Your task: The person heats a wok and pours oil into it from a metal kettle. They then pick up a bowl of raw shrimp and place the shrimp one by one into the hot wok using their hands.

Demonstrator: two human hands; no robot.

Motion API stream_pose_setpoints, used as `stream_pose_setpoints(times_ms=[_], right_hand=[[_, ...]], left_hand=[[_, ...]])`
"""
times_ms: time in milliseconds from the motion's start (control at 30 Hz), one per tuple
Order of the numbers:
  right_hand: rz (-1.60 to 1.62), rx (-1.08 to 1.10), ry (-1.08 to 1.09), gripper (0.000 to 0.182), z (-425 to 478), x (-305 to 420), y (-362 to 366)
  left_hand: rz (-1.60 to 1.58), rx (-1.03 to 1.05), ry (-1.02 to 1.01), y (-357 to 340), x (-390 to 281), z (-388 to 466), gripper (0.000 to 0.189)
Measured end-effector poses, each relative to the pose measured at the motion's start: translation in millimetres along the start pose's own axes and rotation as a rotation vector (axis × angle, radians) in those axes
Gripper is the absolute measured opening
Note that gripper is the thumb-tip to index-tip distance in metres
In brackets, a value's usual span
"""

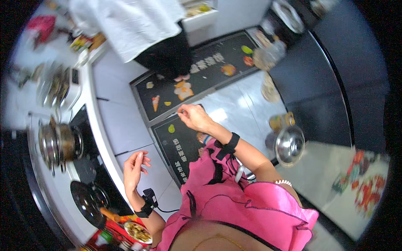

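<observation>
In the head view my left hand (133, 172), fingers loosely spread and holding nothing, is raised beside the white counter edge (102, 133). Ahead of my body, over the dark printed floor mat (169, 153), is my right hand (194, 117), its fingers curled with thumb and fingertips close together. Whether something small is between them cannot be made out. Both wrists wear black straps. A pink ruffled garment (220, 200) covers my front. Left of my left hand, a steel pot (56, 144) and a black pan or lid (88, 200) are by the dark cooktop.
A person in a white top (138, 25) stands at the counter ahead. A plate of food (138, 232) sits at the lower left. On the right are a steel bowl (289, 146), a jar (280, 121), plastic bags (273, 56) and a dark cabinet or appliance front (317, 100).
</observation>
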State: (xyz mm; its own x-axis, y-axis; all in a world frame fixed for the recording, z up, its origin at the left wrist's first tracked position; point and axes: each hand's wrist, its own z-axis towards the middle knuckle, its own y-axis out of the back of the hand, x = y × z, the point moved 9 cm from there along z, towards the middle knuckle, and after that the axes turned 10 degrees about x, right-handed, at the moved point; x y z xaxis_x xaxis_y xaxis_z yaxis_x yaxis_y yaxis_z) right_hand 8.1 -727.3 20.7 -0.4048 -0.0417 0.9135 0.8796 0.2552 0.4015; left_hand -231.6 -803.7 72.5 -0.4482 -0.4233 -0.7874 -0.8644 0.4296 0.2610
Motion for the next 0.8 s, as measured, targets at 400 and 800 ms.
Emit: stream_pose_setpoints(times_ms=[400,800], right_hand=[[-0.008,-0.208,-0.313,0.015,-127.9,-11.8,-6.5],[-0.249,0.076,-0.064,0.020,-66.3,43.5,14.1]], left_hand=[[0.019,0.187,-0.306,-32.8,-35.0,0.6,0.023],[-0.129,0.006,-0.406,-8.2,-45.7,-4.6,0.023]])
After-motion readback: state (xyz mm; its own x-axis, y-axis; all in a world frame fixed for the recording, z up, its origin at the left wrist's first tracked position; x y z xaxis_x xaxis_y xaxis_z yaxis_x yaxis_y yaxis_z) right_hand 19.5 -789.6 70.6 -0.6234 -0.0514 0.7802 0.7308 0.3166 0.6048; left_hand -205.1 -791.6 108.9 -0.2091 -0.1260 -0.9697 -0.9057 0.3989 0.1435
